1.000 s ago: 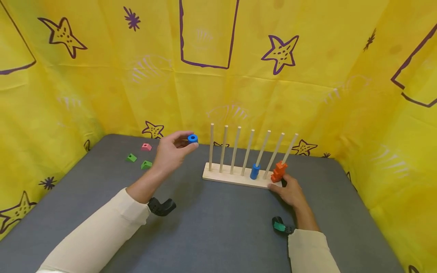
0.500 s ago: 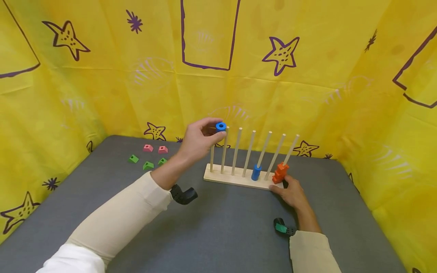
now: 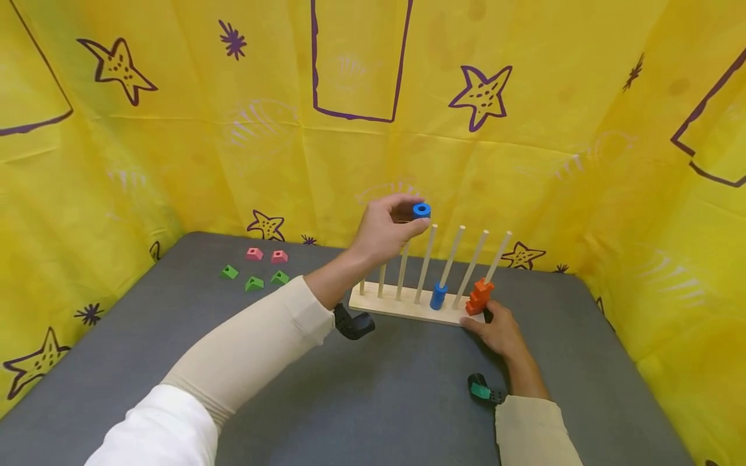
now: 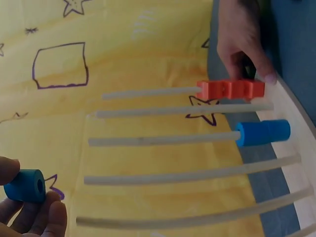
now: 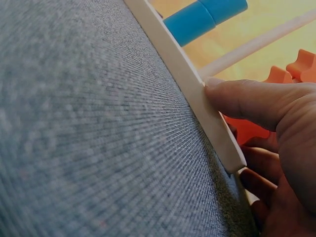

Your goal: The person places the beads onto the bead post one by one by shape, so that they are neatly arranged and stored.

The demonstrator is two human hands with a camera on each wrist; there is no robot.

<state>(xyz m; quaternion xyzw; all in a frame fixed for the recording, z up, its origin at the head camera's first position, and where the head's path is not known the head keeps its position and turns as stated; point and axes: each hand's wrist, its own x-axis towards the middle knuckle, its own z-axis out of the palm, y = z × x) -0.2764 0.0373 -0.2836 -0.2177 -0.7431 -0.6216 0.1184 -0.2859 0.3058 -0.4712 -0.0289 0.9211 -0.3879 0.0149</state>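
Note:
My left hand pinches a blue cylindrical bead with a hole through it. It hovers near the tops of the pegs on a wooden peg board, apart from them. In the left wrist view the bead has its hole facing the peg side. My right hand grips the board's right end, thumb on the front edge and fingers behind. Two stacked blue beads sit on the third peg from the right. Notched orange pieces are stacked on the rightmost peg. My left hand hides parts of the left pegs.
On the grey table, to the left, lie two pink blocks and several green blocks, all with holes. A yellow patterned cloth hangs behind and on both sides.
My left hand has carried the blue bead rightward, from left of the board to above its middle pegs, uncovering more of the pink and green blocks. My right hand keeps its place.

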